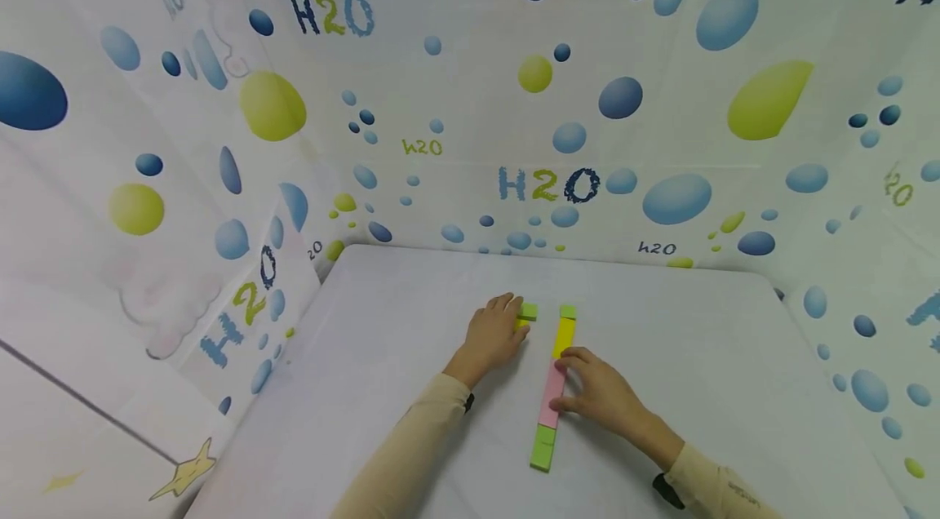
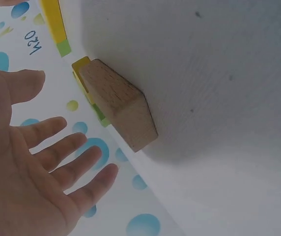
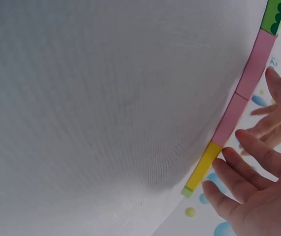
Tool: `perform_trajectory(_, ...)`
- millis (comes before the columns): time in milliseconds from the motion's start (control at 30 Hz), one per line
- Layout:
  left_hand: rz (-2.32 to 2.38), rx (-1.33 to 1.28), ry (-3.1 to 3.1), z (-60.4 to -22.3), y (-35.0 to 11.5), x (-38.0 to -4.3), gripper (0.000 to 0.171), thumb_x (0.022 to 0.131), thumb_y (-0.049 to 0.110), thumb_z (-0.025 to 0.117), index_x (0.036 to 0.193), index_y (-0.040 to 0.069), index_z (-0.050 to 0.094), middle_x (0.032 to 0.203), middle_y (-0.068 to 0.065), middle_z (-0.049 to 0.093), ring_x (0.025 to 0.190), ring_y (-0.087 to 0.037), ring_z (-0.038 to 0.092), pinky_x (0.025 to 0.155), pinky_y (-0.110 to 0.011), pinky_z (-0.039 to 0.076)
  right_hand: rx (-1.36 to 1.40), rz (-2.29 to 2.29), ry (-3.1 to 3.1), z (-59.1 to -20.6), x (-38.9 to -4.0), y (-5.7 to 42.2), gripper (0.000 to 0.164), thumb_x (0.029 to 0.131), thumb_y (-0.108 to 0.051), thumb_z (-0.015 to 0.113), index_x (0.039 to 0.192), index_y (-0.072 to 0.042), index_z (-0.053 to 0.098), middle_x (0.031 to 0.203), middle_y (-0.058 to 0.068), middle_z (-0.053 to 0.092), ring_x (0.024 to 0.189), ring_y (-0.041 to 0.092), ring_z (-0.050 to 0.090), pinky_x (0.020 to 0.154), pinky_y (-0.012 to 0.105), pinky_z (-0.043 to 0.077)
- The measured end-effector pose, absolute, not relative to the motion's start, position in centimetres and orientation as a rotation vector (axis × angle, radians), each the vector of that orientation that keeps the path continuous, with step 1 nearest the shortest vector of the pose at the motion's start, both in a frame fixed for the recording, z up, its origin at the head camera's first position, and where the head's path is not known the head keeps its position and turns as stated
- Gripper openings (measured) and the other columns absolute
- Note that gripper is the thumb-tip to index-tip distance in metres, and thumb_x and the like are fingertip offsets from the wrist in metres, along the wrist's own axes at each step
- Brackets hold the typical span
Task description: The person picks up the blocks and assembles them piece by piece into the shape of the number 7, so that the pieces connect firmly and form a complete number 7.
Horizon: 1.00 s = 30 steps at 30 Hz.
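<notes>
A straight row of coloured blocks lies lengthwise on the table: a small green block (image 1: 568, 312) at the far end, a yellow block (image 1: 563, 336), pink blocks (image 3: 256, 64) and green ones (image 1: 542, 450) at the near end. On the row's right side is my right hand (image 1: 605, 392), its lightly bent fingers and thumb along the pink and yellow part. To the left, my left hand (image 1: 492, 335) spreads its fingers beside another green block (image 1: 529, 312) and a yellow block (image 2: 81, 63). A bare-wood face of a block (image 2: 116, 101) shows in the left wrist view, apart from the fingers.
The white table (image 1: 676, 339) has a far edge against a wall sheet (image 1: 470, 78) printed with blue and green drops. More of this sheet hangs at the left and right. A dark band (image 1: 668, 492) circles the right wrist.
</notes>
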<state>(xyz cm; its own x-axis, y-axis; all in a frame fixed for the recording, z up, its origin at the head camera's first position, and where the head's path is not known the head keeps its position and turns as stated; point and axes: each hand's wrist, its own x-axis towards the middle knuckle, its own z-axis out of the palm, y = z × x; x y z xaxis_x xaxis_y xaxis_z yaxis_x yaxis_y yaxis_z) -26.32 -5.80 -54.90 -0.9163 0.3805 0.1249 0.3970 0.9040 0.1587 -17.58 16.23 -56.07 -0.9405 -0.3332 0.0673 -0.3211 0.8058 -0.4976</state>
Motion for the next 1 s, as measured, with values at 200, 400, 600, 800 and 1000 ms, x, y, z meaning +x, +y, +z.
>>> perform_trajectory(200,-0.215,-0.625,-2.944,-54.7,-5.3,-26.7,0.056,0.106,0.041,0.06,0.153,0.012,0.052,0.155,-0.01,0.051,0.141,-0.028,0.05,0.107,-0.048,0.05,-0.544,-0.779,2.97,-56.0,-17.6,16.0,0.067,0.072,-0.047,0.095,0.124,-0.01,0.073,0.139,0.007,0.061,0.125,0.029,0.062,0.105,0.05,0.052)
perform_trajectory(400,-0.166,-0.626,-2.962,-54.3,-4.7,-27.3,0.053,0.105,0.039,0.06,0.151,0.012,0.053,0.154,-0.009,0.053,0.139,-0.028,0.051,0.106,-0.047,0.051,-0.552,-0.756,2.989,-55.9,-17.6,16.1,0.068,0.071,-0.049,0.095,0.124,-0.01,0.073,0.139,0.006,0.062,0.124,0.028,0.063,0.104,0.049,0.053)
perform_trajectory(600,-0.17,-0.6,-2.978,-55.1,-4.5,-28.0,0.049,0.105,0.037,0.06,0.147,0.013,0.057,0.149,-0.009,0.057,0.134,-0.028,0.055,0.102,-0.047,0.053,-0.555,-0.742,2.999,-56.0,-17.6,16.1,0.069,0.071,-0.05,0.095,0.123,-0.01,0.074,0.138,0.006,0.063,0.123,0.028,0.064,0.103,0.048,0.054)
perform_trajectory(800,-0.164,-0.594,-2.975,-55.8,-4.2,-28.3,0.047,0.104,0.037,0.059,0.146,0.014,0.059,0.146,-0.008,0.059,0.13,-0.028,0.058,0.1,-0.047,0.054,-0.55,-0.735,2.997,-56.1,-17.5,16.0,0.069,0.071,-0.05,0.095,0.123,-0.011,0.074,0.138,0.006,0.062,0.123,0.027,0.064,0.103,0.048,0.054)
perform_trajectory(1000,-0.127,-0.608,-2.962,-56.0,-3.9,-28.6,0.04,0.104,0.036,0.059,0.138,0.015,0.064,0.137,-0.007,0.063,0.12,-0.026,0.061,0.095,-0.046,0.055,-0.534,-0.742,2.99,-55.8,-17.5,15.9,0.069,0.071,-0.048,0.095,0.124,-0.01,0.074,0.138,0.007,0.062,0.123,0.028,0.064,0.103,0.049,0.054)
